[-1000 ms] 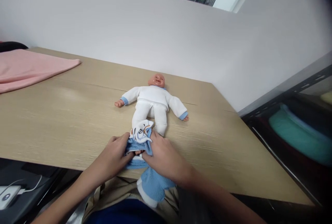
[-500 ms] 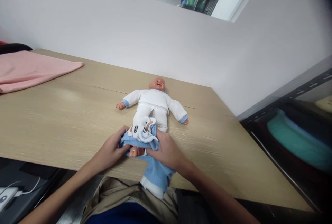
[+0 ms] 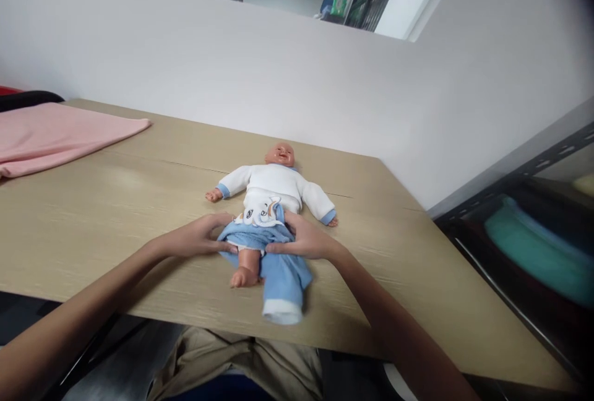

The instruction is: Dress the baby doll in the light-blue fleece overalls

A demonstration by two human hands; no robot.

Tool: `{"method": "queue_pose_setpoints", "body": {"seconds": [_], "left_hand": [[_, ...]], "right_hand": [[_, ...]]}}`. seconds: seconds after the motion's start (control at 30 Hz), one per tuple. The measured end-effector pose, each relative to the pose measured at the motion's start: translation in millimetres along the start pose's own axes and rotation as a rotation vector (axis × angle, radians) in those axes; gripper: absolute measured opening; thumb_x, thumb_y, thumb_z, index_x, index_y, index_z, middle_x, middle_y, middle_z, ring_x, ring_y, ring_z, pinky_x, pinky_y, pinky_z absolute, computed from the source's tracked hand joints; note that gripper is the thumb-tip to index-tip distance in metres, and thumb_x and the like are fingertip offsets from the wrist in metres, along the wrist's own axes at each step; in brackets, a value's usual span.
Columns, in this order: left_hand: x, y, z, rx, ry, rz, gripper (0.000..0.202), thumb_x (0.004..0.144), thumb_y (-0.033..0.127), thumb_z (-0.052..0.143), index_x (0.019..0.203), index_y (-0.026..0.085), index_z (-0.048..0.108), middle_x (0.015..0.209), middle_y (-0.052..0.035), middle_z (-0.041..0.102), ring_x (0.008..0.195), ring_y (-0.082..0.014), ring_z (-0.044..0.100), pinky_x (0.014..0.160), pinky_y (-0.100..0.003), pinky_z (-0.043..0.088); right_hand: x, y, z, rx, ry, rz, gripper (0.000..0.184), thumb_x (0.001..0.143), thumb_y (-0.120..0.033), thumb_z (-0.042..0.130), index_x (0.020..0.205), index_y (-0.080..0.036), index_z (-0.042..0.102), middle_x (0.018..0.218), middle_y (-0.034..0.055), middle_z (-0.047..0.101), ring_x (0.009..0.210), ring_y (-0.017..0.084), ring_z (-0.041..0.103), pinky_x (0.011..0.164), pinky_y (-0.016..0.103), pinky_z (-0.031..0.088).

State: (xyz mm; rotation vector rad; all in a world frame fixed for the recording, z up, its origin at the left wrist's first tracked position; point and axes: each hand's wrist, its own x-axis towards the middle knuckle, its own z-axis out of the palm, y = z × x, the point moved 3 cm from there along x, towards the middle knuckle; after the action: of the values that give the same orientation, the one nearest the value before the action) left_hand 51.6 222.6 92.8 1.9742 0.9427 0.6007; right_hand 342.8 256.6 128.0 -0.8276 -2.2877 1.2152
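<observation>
A baby doll [image 3: 273, 179] in a white top with blue cuffs lies on its back, head toward the wall. Blue pants [image 3: 286, 280] with a white cartoon face patch are bunched around its legs. One bare doll foot [image 3: 245, 276] pokes out below the gathered cloth, while the other pant leg lies flat with its white cuff toward me. My left hand [image 3: 204, 237] grips the pants at their left side, thumb in front. On the right side, my right hand [image 3: 304, 237] pinches the cloth between thumb and fingers. The doll's other foot is hidden.
The wooden table [image 3: 139, 215] runs up to a white wall [image 3: 232, 67]. A pink cloth [image 3: 60, 135] lies at the far left. To the right stands a dark rack [image 3: 505, 228] holding a teal item [image 3: 533, 252]. The table's front edge is close to my lap.
Both hands have pulled the pants up the doll's legs, toward its waist. More of the bare foot and lower leg now shows, and the loose pant leg has slid up onto the table.
</observation>
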Motion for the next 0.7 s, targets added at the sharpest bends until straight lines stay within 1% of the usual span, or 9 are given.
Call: {"method": "queue_pose_setpoints", "body": {"seconds": [0.07, 0.13, 0.23, 0.33, 0.4, 0.5, 0.53, 0.6, 0.7], "left_hand": [[-4.1, -0.9, -4.2, -0.022, 0.008, -0.033, 0.057, 0.092, 0.059, 0.090, 0.137, 0.027, 0.075, 0.143, -0.0088, 0.077, 0.135, -0.0353, 0.068, 0.120, -0.046, 0.052], [-6.8, 1.0, -8.9, -0.044, 0.030, -0.046, 0.045, 0.096, 0.059, 0.086, 0.125, 0.026, 0.077, 0.129, -0.0074, 0.077, 0.125, -0.0321, 0.069, 0.114, -0.044, 0.054], [-2.7, 3.8, -14.0, -0.111, -0.005, -0.074, 0.034, 0.103, 0.056, 0.078, 0.109, 0.023, 0.073, 0.111, -0.0048, 0.071, 0.111, -0.0268, 0.067, 0.102, -0.039, 0.055], [8.2, 1.8, -15.7, -0.227, -0.127, -0.127, 0.043, 0.095, 0.058, 0.084, 0.105, 0.022, 0.064, 0.098, -0.0008, 0.061, 0.097, -0.0229, 0.062, 0.086, -0.033, 0.054], [15.6, 0.0, -18.8, -0.215, -0.159, -0.154, 0.050, 0.089, 0.060, 0.088, 0.108, 0.022, 0.062, 0.098, 0.0001, 0.058, 0.094, -0.0221, 0.060, 0.082, -0.031, 0.052], [24.3, 6.1, -28.0, -0.022, -0.090, -0.149, 0.057, 0.088, 0.064, 0.088, 0.120, 0.023, 0.064, 0.108, -0.0024, 0.061, 0.100, -0.0241, 0.060, 0.086, -0.034, 0.053], [27.0, 12.5, -30.8, 0.056, -0.053, -0.131, 0.059, 0.090, 0.065, 0.087, 0.125, 0.024, 0.064, 0.113, -0.0040, 0.062, 0.104, -0.0253, 0.060, 0.090, -0.036, 0.053], [33.5, 32.3, -32.1, 0.187, -0.003, -0.059, 0.062, 0.093, 0.066, 0.085, 0.136, 0.027, 0.064, 0.129, -0.0077, 0.065, 0.117, -0.0292, 0.060, 0.102, -0.041, 0.052], [49.5, 70.5, -20.4, 0.296, -0.054, 0.099, 0.069, 0.091, 0.066, 0.089, 0.145, 0.031, 0.066, 0.151, -0.0090, 0.065, 0.142, -0.0354, 0.054, 0.119, -0.046, 0.046]], "right_hand": [[-9.9, 4.2, 0.1, 0.076, -0.015, 0.025, 0.074, 0.091, -0.058, 0.095, 0.151, -0.026, 0.067, 0.150, 0.0109, 0.073, 0.139, 0.038, 0.069, 0.123, 0.056, 0.054], [-21.3, 9.7, 0.6, 0.195, -0.008, 0.033, 0.065, 0.092, -0.058, 0.094, 0.144, -0.026, 0.069, 0.144, 0.0096, 0.072, 0.136, 0.034, 0.069, 0.120, 0.051, 0.055], [-33.3, 23.9, -1.2, 0.364, 0.037, 0.052, 0.054, 0.089, -0.060, 0.095, 0.121, -0.024, 0.070, 0.119, 0.0047, 0.071, 0.112, 0.026, 0.069, 0.101, 0.039, 0.058], [-37.5, 37.6, -6.9, 0.482, 0.121, 0.046, 0.053, 0.088, -0.064, 0.094, 0.097, -0.023, 0.062, 0.095, -0.0025, 0.059, 0.084, 0.016, 0.056, 0.078, 0.028, 0.052], [-38.8, 40.0, -7.8, 0.500, 0.081, 0.048, 0.052, 0.091, -0.064, 0.093, 0.103, -0.023, 0.065, 0.092, -0.0038, 0.057, 0.080, 0.014, 0.053, 0.074, 0.025, 0.048], [-42.1, 33.4, -3.8, 0.414, -0.081, 0.096, 0.055, 0.096, -0.061, 0.088, 0.132, -0.023, 0.071, 0.097, -0.0023, 0.064, 0.085, 0.017, 0.058, 0.078, 0.028, 0.051], [-43.4, 30.4, -2.3, 0.378, -0.122, 0.110, 0.053, 0.097, -0.060, 0.087, 0.133, -0.024, 0.072, 0.098, -0.0016, 0.067, 0.087, 0.018, 0.061, 0.080, 0.030, 0.053], [-45.4, 25.7, 0.0, 0.313, -0.157, 0.120, 0.045, 0.097, -0.060, 0.087, 0.120, -0.024, 0.078, 0.098, -0.0009, 0.070, 0.088, 0.020, 0.063, 0.084, 0.032, 0.055], [-45.7, 23.6, 0.9, 0.306, -0.096, 0.083, 0.046, 0.097, -0.064, 0.087, 0.115, -0.022, 0.078, 0.099, -0.0007, 0.070, 0.091, 0.020, 0.064, 0.086, 0.032, 0.055]]}}
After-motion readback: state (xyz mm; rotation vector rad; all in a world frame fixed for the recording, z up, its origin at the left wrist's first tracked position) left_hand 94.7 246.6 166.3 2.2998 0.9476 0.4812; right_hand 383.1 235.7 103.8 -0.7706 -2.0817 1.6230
